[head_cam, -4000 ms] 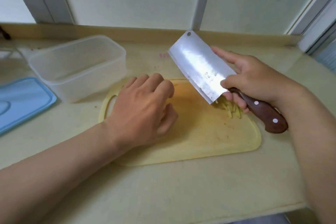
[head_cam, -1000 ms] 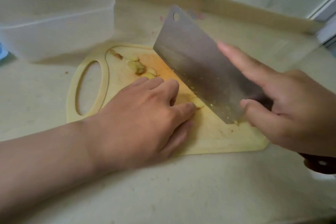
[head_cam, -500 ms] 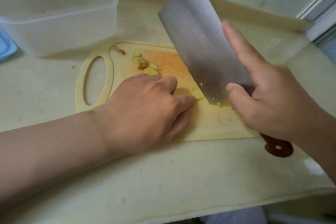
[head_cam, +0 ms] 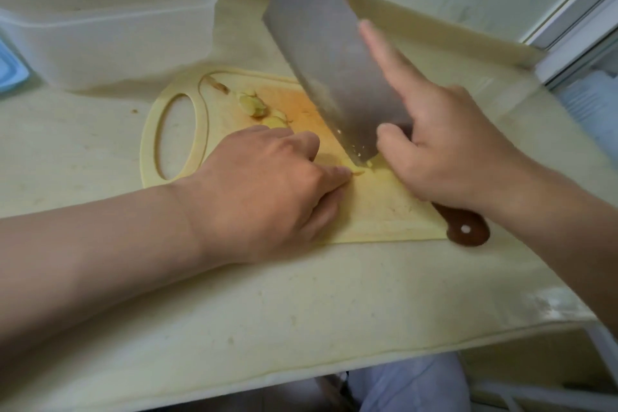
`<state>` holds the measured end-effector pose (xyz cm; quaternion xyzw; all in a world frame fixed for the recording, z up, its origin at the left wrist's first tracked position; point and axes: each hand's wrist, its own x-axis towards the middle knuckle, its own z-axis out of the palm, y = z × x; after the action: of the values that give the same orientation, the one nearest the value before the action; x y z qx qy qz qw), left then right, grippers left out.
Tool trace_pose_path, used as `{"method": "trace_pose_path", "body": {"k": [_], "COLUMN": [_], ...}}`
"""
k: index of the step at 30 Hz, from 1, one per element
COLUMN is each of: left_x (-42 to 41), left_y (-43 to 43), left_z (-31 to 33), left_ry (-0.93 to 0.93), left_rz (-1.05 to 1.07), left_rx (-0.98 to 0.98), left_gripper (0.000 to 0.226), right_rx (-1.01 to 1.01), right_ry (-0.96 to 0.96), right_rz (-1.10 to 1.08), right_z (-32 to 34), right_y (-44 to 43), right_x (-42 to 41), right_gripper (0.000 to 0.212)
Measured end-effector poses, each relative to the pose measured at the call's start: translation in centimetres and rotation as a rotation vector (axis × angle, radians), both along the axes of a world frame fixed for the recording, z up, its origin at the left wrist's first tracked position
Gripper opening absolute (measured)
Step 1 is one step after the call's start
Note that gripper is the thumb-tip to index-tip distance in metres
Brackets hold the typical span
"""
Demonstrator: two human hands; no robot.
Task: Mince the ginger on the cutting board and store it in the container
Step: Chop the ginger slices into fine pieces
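cutting board (head_cam: 381,214): pale yellow plastic, oval handle hole at its left end, flat on the cream counter (head_cam: 301,311)
cleaver (head_cam: 331,53): wide rectangular steel blade with a small hole in its top corner, tilted, heel corner down at the board's middle, front end raised above the board's far edge; blade blurred
cleaver handle (head_cam: 465,227): dark brown wood with a rivet, its end sticks out past the board's near right corner
right hand (head_cam: 448,150): above the board's right half, holds the cleaver, index finger stretched straight along the blade's back edge, thumb pressed on the flat side facing the camera; other fingers hidden, cannot tell how they lie
left hand (head_cam: 267,191): over the board's near middle, knuckles up, fingers curled under – tips hold down a small pale yellow ginger piece (head_cam: 356,171)
ginger piece: on the board about its middle, touching the left fingertips, just beside the blade's lower corner; a few minced bits cling to the blade edge there
ginger slices (head_cam: 252,104): small yellow-green heap on the board's far part, near the handle hole, apart from both hands; a brownish scrap (head_cam: 219,86) lies beside the hole
container (head_cam: 107,20): translucent white rectangular plastic, open top, on the counter beyond the board's far left — not touching it; contents cannot tell
lid (head_cam: 10,70): light blue plastic, only a corner in view, well apart from the board's left end
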<state>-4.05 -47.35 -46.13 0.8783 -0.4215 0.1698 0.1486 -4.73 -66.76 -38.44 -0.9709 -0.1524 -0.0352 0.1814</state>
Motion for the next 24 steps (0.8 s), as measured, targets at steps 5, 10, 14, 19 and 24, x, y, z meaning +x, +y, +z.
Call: {"method": "trace_pose_path", "body": {"k": [5,10,14,19,24], "left_x": [0.0,0.1,0.1,0.0,0.0], "left_y": [-0.1,-0.1,-0.2,-0.1,-0.1], "left_z": [0.0,-0.1,0.0,0.1,0.0], "left_ry": [-0.002,-0.011,-0.014,-0.013,-0.031], "left_rz": [0.003,0.006,0.008,0.005,0.020], "left_rx": [-0.014,-0.010,-0.005,0.004,0.017], "left_gripper": [0.051,0.054,0.052,0.052,0.052], "right_rx": [0.033,-0.137,-0.133,-0.015,0.053], "right_ry": [-0.004,0.171,0.215,-0.001,0.011], "right_rz": [-0.055,0.018,0.021,-0.045,-0.105], "right_z": [0.0,1.6,1.8,0.1,-0.3], "right_y": [-1.9,-0.9,1.4,1.2,-1.1], "right_x": [-3.8,-1.7,1.5,0.0,-3.7], "right_gripper": [0.091,0.090,0.093,0.091,0.091]}}
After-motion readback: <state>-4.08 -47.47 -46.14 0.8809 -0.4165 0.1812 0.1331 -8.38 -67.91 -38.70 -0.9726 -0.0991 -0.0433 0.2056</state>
